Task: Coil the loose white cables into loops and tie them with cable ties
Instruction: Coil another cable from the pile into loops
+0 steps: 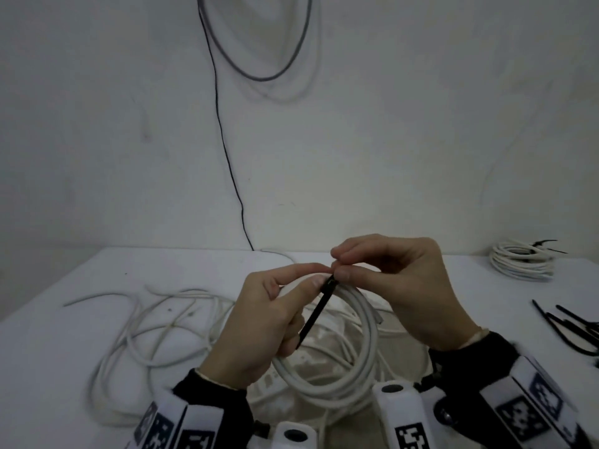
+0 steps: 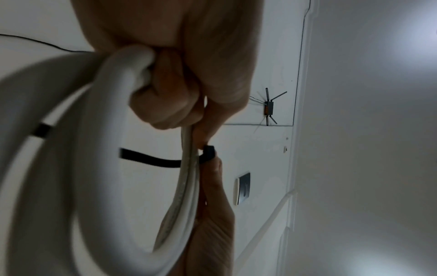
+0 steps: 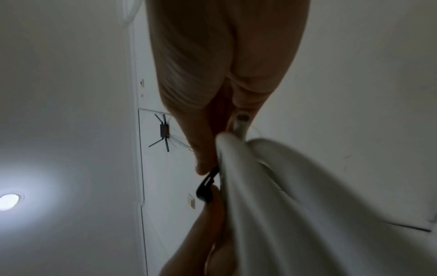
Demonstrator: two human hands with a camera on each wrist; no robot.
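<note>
Hidden behind both hands: the point where the thin black plastic cable tie point(image 1: 317, 311) wraps the coiled white round cable point(image 1: 350, 367); tie head only partly visible between fingertips. Blurred at the frame's right edge: a heap of spare black cable ties point(image 1: 573, 330), number unclear. Left hand point(image 1: 259, 322) in a narrow pinching grip on coil and tie together; right hand point(image 1: 398, 283) in a narrow fingertip grip on the tie head. Coil held just above the white desk point(image 1: 81, 319), near its front edge. Open desk surface at far left and back centre. One finished tied white coil point(image 1: 522, 260) at back right, well apart. Loose white cable tangle point(image 1: 162, 322) left of the hands, strand count unclear.
</note>
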